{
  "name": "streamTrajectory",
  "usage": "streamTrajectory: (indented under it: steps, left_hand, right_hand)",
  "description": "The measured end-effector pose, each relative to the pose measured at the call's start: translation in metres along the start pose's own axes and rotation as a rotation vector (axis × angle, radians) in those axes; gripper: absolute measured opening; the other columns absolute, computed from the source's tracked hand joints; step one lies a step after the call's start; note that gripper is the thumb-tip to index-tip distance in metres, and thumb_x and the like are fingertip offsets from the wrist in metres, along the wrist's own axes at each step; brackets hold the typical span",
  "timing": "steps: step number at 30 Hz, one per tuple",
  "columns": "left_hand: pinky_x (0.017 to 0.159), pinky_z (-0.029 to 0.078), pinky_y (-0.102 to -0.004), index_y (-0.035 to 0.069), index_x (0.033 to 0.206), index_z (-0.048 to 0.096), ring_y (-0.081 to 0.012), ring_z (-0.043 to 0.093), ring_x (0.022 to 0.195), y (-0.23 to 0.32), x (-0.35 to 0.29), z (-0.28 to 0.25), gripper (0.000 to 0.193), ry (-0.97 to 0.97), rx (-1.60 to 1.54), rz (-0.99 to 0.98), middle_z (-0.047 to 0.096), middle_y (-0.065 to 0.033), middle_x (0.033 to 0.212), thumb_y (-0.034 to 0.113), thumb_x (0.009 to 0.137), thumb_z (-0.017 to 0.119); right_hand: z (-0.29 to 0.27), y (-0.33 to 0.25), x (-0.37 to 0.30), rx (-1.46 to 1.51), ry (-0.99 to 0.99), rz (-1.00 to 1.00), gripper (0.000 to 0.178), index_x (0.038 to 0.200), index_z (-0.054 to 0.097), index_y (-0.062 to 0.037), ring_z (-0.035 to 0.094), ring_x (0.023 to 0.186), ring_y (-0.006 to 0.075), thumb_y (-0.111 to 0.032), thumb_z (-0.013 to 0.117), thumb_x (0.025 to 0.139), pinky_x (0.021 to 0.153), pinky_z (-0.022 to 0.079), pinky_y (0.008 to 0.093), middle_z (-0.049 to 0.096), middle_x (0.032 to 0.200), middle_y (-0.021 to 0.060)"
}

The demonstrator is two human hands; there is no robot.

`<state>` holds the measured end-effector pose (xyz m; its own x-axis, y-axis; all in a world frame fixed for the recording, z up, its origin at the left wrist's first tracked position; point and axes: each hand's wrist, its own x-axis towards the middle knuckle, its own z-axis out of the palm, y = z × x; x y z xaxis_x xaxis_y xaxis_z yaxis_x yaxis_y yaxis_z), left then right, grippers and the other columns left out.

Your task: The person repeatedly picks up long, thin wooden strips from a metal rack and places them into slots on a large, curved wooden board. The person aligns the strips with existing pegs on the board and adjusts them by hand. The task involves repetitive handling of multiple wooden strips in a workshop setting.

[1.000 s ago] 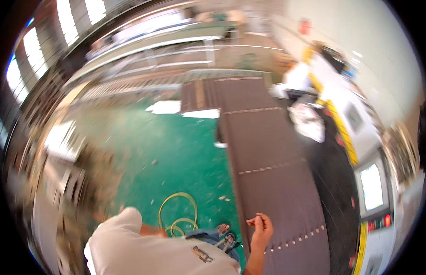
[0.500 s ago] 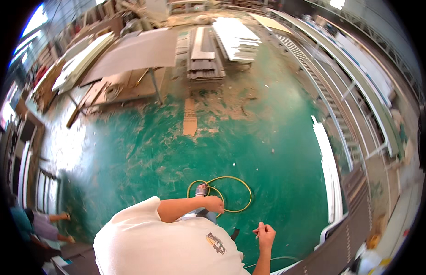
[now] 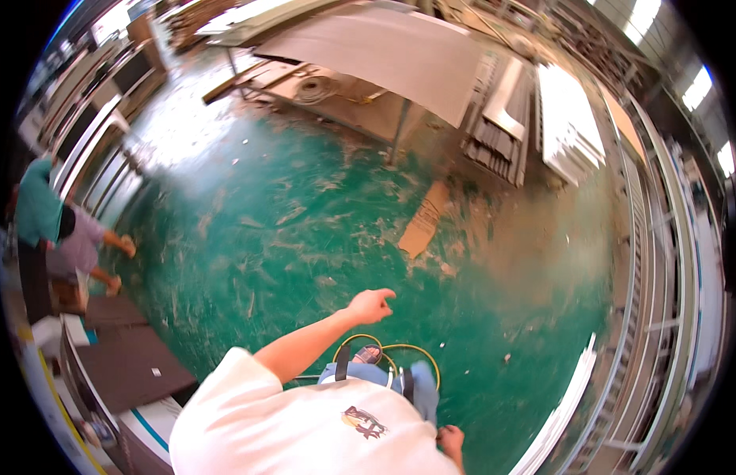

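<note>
My left hand (image 3: 373, 305) reaches out over the green floor in front of my body. Its index finger stretches to the right, the other fingers bend loosely, and I see nothing held in it. Low beside my right hip, my right hand (image 3: 450, 439) is partly hidden by my shirt. Its fingers look curled, and whatever they may hold is hidden. Beneath me a yellow hose (image 3: 419, 348) lies in loops on the floor around my sandalled foot (image 3: 368, 354).
Brown panels (image 3: 138, 340) lie at the lower left, near a person in a teal top (image 3: 39, 202). A table with a brown sheet (image 3: 376, 51) stands ahead. White boards (image 3: 567, 119) are stacked beyond; a roller conveyor (image 3: 633, 261) runs along the right. Cardboard (image 3: 423, 222) lies on the floor.
My view has turned left, so the table and stacks sit further right. My left arm has stretched forward, and its hand has loosened from a fist. My right hand has dropped toward my hip.
</note>
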<state>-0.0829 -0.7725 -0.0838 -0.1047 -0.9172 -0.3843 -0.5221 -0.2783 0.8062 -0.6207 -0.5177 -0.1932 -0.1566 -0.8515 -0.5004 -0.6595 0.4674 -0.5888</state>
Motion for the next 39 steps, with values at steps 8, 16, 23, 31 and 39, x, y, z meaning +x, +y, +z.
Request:
streamTrajectory:
  steps: [8, 16, 23, 31, 39]
  left_hand:
    - [0.068, 0.054, -0.0377, 0.008, 0.095, 0.078, -0.0241, 0.071, 0.07, -0.034, 0.074, -0.055, 0.038, 0.15, 0.039, -0.246, 0.075, -0.0091, 0.075, 0.043, 0.093, 0.063]
    - [0.088, 0.054, -0.0356, 0.003, 0.117, 0.071, -0.0245, 0.072, 0.097, -0.051, 0.199, -0.105, 0.04, -0.125, 0.216, -0.113, 0.076, -0.015, 0.102, 0.028, 0.086, 0.074]
    - [0.06, 0.05, -0.0305, -0.001, 0.085, 0.07, -0.0165, 0.061, 0.063, -0.107, 0.376, -0.185, 0.029, 0.266, -0.465, -0.662, 0.065, -0.008, 0.071, 0.026, 0.094, 0.065]
    - [0.073, 0.057, -0.0486, 0.016, 0.098, 0.073, -0.0303, 0.072, 0.092, -0.096, 0.537, -0.163, 0.035, -0.801, 1.072, 0.246, 0.073, -0.012, 0.106, 0.044, 0.087, 0.056]
    - [0.058, 0.054, -0.034, 0.004, 0.114, 0.069, -0.0207, 0.066, 0.066, 0.174, 0.868, -0.025, 0.027, -0.609, 0.119, -0.453, 0.07, -0.0087, 0.089, 0.02, 0.091, 0.07]
  right_hand:
    - [-0.037, -0.097, 0.209, -0.176, -0.118, 0.219, 0.024, 0.085, 0.073, 0.0001, 0.072, 0.069, 0.0282, -0.024, 0.073, 0.08, 0.065, 0.056, 0.0396, 0.075, 0.083, 0.015]
    - [0.042, -0.294, 0.418, 0.117, 0.252, 0.081, 0.027, 0.098, 0.076, -0.0048, 0.072, 0.068, 0.02, -0.029, 0.07, 0.088, 0.068, 0.057, 0.0365, 0.075, 0.079, 0.0104]
    - [-0.006, -0.472, 0.491, 0.214, -0.225, -0.281, 0.028, 0.104, 0.073, -0.0061, 0.072, 0.085, 0.0215, -0.03, 0.071, 0.089, 0.077, 0.055, 0.0356, 0.076, 0.093, 0.0104]
    - [-0.092, -0.343, 0.559, 0.513, 0.309, 0.344, 0.026, 0.097, 0.076, -0.0094, 0.07, 0.073, 0.0199, -0.03, 0.068, 0.085, 0.067, 0.053, 0.0346, 0.074, 0.082, 0.0069]
    - [-0.082, -0.179, 0.508, 1.054, 0.369, 0.957, 0.008, 0.084, 0.065, -0.0101, 0.067, 0.065, 0.0266, -0.016, 0.063, 0.089, 0.057, 0.054, 0.0436, 0.068, 0.079, 0.0085]
